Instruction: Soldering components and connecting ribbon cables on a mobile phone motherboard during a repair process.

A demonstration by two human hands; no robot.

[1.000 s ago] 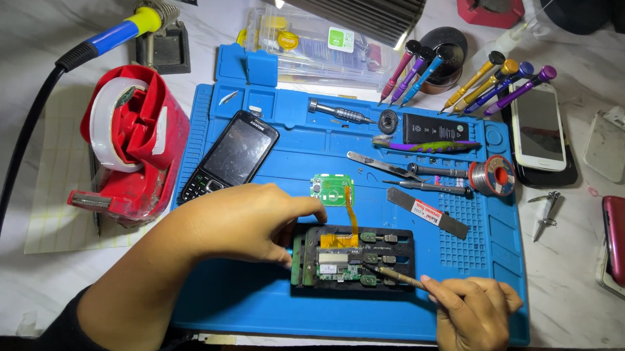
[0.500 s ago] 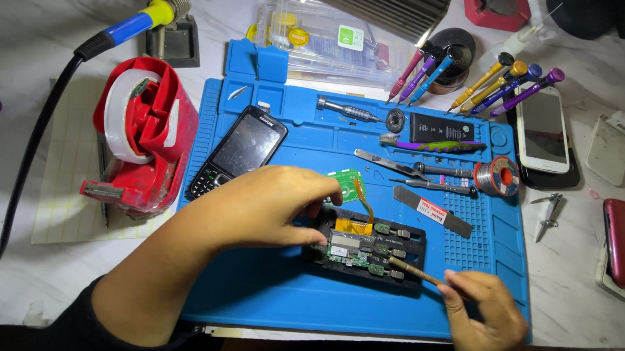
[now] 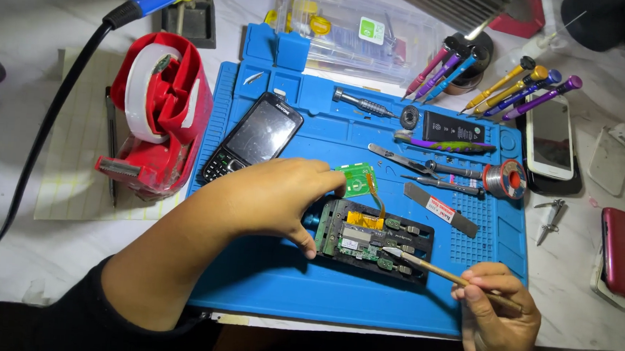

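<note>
A black holder with an exposed green circuit board lies on the blue work mat. A small green flex board sticks up from its far edge on an orange ribbon. My left hand rests on the holder's left end, thumb and fingers pinching its edge. My right hand grips a thin wooden-handled tool like a pen. The tool's pale tip touches the board near its right middle.
A black keypad phone lies on the mat's left. Tweezers, a solder spool, a battery and screwdrivers sit at the far right. A red tape dispenser stands left. Other phones lie right of the mat.
The view has shifted slightly. My right hand has drawn back toward the near right while the tool tip stays on the board. My left hand keeps hold of the holder.
</note>
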